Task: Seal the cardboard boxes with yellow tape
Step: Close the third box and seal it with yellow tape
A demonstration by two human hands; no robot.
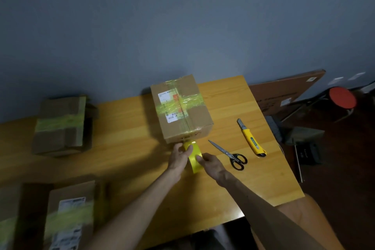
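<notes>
Two hands are engaged on the yellow tape (195,158), stretched from the near face of the cardboard box (180,107) on the table (121,148). It is pinched by the left hand (180,156) beside the box and by the right hand (211,164) nearer the person. Scissors (231,155) and a utility knife (251,138) are laid to the right.

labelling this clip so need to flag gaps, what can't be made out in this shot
Head view:
- Labels on the middle box: print too small to read.
- Where the tape meets that box: covered by the left hand; grip or press unclear.
- Tape under the right hand's pinching fingers: hidden.
- Lower-left box: blurred, cut off by the bottom edge.
</notes>
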